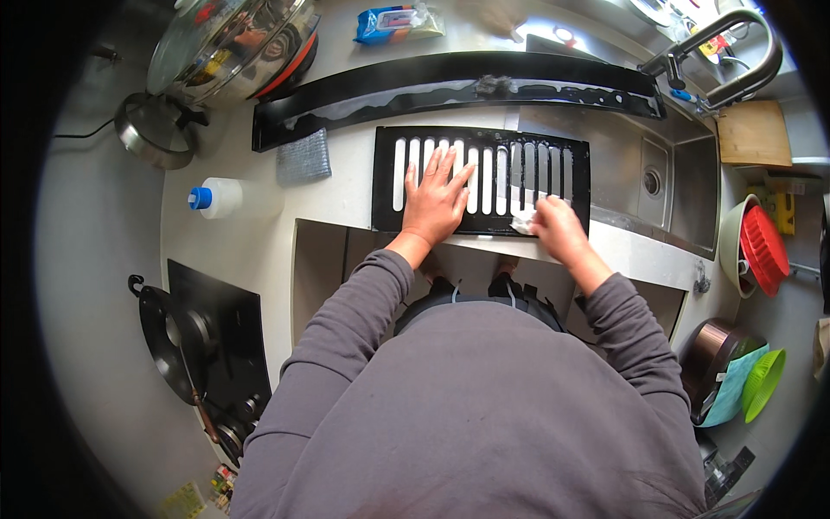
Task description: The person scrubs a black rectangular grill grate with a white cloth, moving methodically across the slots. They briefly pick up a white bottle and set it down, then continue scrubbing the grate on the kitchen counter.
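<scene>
A black slotted panel (386,175) lies flat across the counter's front edge, its right part over the sink. My left hand (436,198) rests on its slats with the fingers spread, holding nothing. Near the panel's lower right corner, my right hand (563,227) grips a crumpled white wad (522,222), paper or cloth, against the frame below the slots. Wet spots and some foam show along the panel's top edge. Behind it lies a long black trough-like strip (389,74) with suds inside and a steel wool scourer (493,85) on it.
Right of the panel is the steel sink (687,162) with an arched faucet (746,58). To the left are a grey scrubbing cloth (305,157), a white bottle with a blue cap (224,198), and a wok (165,344) on the cooktop (233,324). A wipes pack (389,24) lies at the back.
</scene>
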The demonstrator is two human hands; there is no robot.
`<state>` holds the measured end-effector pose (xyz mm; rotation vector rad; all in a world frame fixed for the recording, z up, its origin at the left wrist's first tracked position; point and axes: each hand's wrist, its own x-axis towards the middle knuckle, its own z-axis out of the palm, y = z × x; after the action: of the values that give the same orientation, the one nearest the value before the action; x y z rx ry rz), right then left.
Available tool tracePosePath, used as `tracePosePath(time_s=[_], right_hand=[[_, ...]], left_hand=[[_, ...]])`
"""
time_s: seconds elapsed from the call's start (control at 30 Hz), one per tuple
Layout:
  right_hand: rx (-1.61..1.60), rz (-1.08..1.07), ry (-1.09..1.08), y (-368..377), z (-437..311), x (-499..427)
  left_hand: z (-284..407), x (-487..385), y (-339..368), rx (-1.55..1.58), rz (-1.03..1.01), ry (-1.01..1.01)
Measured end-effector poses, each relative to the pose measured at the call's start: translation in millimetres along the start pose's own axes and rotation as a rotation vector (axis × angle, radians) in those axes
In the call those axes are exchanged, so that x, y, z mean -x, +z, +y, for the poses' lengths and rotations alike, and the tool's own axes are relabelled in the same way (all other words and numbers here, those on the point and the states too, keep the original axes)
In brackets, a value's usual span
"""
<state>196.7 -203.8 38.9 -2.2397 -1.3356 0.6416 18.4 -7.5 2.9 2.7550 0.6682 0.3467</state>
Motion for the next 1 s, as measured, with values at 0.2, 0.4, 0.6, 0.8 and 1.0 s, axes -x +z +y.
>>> tracePosePath(time_s=[0.2,0.4,0.6,0.8,1.0], right_hand=[[0.101,-0.149,0.034,27,-24,-24],[0.116,-0.159,-0.088,30,-52,-38],[0.297,-0.305,0.004,-4,-44,-35],[0.246,-0.310,-0.133,27,-60,-52],[0.314,-0.349,-0.071,-14,-25,-33]], left_hand=[[0,-1,3,-0.011,0.039,0.001],[-1,-1,3,-0.024,0.025,-0.002],[0,0,4,-0.003,0.054,-0.007],[2,0,3,-0.008,0.044,-0.014],[0,0,2,0.011,0.058,-0.003]])
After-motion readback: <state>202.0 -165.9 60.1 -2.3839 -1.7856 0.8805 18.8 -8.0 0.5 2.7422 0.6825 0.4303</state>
